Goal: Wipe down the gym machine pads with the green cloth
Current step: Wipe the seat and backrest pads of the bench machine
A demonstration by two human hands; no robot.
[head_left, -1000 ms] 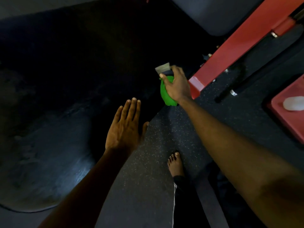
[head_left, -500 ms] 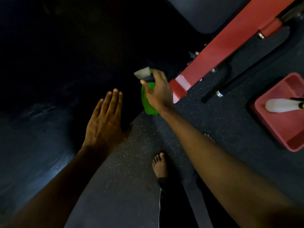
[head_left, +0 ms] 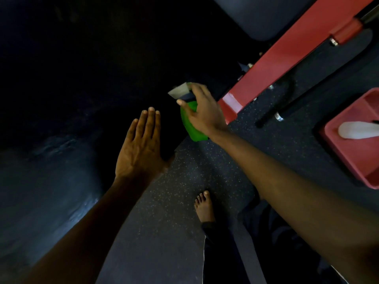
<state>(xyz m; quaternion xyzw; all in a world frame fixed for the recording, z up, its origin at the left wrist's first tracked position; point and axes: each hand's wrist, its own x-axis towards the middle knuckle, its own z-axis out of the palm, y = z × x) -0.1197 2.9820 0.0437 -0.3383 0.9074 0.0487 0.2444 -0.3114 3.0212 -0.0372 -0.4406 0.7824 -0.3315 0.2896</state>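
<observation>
Green on black.
My cloth is bright green, the pad black; frame and tray are red (same shade); the floor is dark grey, speckled pale.

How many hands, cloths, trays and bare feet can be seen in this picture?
Hands: 2, the left hand and the right hand
Green cloth: 1
Red tray: 1
Bare foot: 1
Total: 5

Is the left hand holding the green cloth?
No, the left hand lies flat with straight fingers on the dark pad, while the right hand grips the green cloth.
</observation>
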